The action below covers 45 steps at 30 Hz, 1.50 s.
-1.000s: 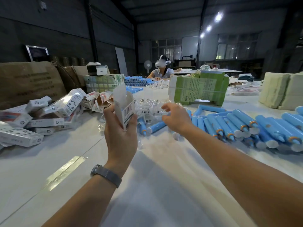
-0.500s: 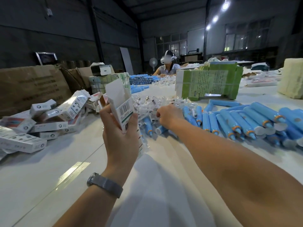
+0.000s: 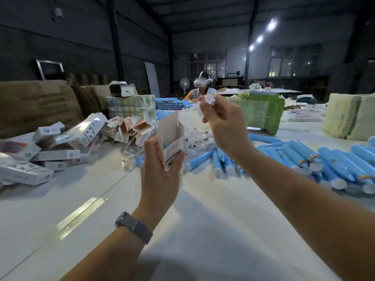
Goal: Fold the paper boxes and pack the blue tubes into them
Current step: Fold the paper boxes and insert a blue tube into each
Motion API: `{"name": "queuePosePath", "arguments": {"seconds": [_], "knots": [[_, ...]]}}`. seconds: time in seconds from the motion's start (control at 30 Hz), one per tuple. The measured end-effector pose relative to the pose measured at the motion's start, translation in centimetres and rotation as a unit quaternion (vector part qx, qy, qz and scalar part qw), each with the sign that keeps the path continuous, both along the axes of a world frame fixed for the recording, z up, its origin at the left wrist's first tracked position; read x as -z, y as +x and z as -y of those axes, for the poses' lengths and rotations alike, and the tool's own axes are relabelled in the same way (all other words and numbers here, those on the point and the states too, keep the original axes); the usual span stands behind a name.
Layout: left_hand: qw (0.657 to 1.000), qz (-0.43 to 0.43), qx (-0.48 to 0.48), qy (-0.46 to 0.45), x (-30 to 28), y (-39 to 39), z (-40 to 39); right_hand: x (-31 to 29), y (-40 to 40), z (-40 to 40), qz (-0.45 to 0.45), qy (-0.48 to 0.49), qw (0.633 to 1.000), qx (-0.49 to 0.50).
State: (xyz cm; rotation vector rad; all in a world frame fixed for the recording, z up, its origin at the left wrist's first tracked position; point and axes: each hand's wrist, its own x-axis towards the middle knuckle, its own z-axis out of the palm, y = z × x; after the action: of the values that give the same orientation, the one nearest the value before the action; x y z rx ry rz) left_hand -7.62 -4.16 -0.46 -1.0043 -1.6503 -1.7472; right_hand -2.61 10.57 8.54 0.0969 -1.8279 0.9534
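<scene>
A dim warehouse interior, lit mainly by three bright ceiling lamps (image 3: 260,38) high and far beyond the fingers (image 3: 205,110) of the raised right hand (image 3: 225,126), which flare into soft white blobs against the dark roof. The white table (image 3: 60,199) below the fingers is the brightest surface, carrying a glossy streak of glare (image 3: 81,216) left of the left hand (image 3: 160,169) and soft grey forearm shadows (image 3: 203,230) beneath both hands. Wide-angle distortion bends the frame edges, and the small clear item at the right fingertips is motion-blurred.
</scene>
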Motion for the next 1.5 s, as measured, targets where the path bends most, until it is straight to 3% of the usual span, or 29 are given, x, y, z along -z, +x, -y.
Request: {"name": "queuePosePath", "arguments": {"seconds": [0.13,0.37,0.63,0.8,1.07,1.2,1.3,1.4,1.5], "knots": [[1.000,-0.001,0.011,-0.007,0.0,0.5,0.0,-1.5,4.9,1.5,-0.071,-0.061,0.994,-0.060],[0.999,-0.033,-0.006,-0.042,-0.1,1.3,-0.1,-1.2,7.0,3.1,-0.079,-0.053,0.985,-0.141],[0.996,-0.064,0.004,-0.065,0.2,1.7,-0.2,0.3,6.2,3.3,-0.105,0.079,0.990,-0.043],[0.997,-0.056,0.007,-0.051,-0.1,2.0,-0.1,1.1,5.7,2.3,-0.130,0.214,0.967,0.042],[0.998,-0.037,0.019,-0.050,0.1,2.0,-0.2,2.6,5.1,1.1,-0.040,0.306,0.948,0.073],[0.997,-0.033,0.041,-0.051,-0.1,2.1,-0.1,2.4,5.5,1.2,0.015,0.384,0.919,0.088],[0.998,-0.016,0.049,-0.048,-0.4,2.2,0.0,2.3,5.5,1.2,0.017,0.340,0.940,0.021],[0.994,-0.004,0.103,-0.034,-0.6,2.3,0.1,2.4,5.3,1.6,0.054,0.173,0.979,-0.092],[0.989,0.000,0.142,-0.036,-0.8,2.6,0.4,2.6,5.1,1.7,0.088,0.032,0.981,-0.172]]}}
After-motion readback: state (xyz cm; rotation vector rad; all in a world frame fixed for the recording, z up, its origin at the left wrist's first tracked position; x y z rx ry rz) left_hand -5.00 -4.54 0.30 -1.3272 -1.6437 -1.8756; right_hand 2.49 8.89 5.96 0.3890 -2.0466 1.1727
